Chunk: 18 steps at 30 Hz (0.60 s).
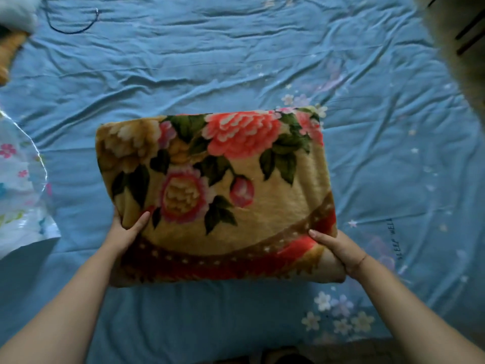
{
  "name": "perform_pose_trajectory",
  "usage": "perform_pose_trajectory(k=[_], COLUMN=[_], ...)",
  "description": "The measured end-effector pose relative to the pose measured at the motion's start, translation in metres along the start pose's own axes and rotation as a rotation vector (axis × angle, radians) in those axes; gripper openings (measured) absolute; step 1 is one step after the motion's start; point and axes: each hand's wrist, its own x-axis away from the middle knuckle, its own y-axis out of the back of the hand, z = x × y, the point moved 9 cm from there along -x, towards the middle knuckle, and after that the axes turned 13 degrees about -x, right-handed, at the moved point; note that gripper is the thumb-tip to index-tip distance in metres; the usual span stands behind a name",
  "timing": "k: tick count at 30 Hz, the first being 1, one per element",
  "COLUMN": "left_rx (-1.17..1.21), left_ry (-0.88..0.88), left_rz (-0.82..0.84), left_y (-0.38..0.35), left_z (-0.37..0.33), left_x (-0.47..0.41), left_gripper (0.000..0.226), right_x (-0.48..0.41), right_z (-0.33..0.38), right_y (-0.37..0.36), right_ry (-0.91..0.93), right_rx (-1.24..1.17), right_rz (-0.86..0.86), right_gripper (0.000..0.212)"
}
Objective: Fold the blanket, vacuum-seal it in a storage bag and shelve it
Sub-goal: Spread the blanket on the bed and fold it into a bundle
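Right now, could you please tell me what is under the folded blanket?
The blue bedsheet shows around the blanket on every side. The left hand and right hand grip its near corners; anything directly beneath is covered.

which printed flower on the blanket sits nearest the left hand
The pink-rimmed flower with the yellow centre, just beyond the left hand; the big coral bloom lies at the far edge.
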Motion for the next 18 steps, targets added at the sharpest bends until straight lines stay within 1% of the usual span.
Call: perform_pose_trajectory(k=[1, 3, 5, 7, 8, 11, 12, 13, 15, 16, 18], left_rx=[-0.032, -0.091, -0.164, -0.239, -0.286, -0.427, -0.46, -0.487, -0.551, -0.584, -0.636], left_ry=[-0.016, -0.051, -0.057, -0.068, -0.077, -0.146, -0.176, -0.203, -0.226, -0.219, -0.211], left_rz=[0.008, 0.037, 0.074, 0.102, 0.107, 0.133, 0.135, 0.134, 0.131, 0.119, 0.013], left_y=[-0.002, -0.009, -0.018, -0.028, -0.033, -0.056, -0.061, -0.065, -0.073, -0.076, -0.073], left_z=[-0.005, -0.016, -0.029, -0.038, -0.042, -0.05, -0.063, -0.077, -0.094, -0.097, -0.099], left_x=[0.002, 0.007, 0.011, 0.008, 0.004, -0.013, -0.004, 0.012, 0.04, 0.053, 0.072], left_gripper=[0.09, 0.089, 0.101, 0.117, 0.121, 0.12, 0.121, 0.121, 0.112, 0.106, 0.103], right_x=[0.01, 0.033, 0.057, 0.078, 0.089, 0.118, 0.129, 0.138, 0.155, 0.163, 0.173], right_z=[-0.009, -0.031, -0.059, -0.087, -0.097, -0.119, -0.122, -0.129, -0.14, -0.143, -0.138], right_y=[0.006, 0.02, 0.035, 0.051, 0.057, 0.072, 0.074, 0.079, 0.089, 0.091, 0.098], right_ry=[-0.001, -0.015, -0.025, -0.034, -0.046, -0.045, -0.054, -0.056, -0.075, -0.085, -0.09], right_rx=[-0.028, -0.077, -0.137, -0.19, -0.205, -0.294, -0.303, -0.296, -0.24, -0.174, 0.022], right_rz=[-0.001, -0.032, -0.074, -0.138, -0.171, -0.235, -0.246, -0.25, -0.266, -0.288, -0.344], right_gripper=[0.073, 0.092, 0.104, 0.106, 0.1, 0.05, 0.047, 0.052, 0.083, 0.096, 0.105])
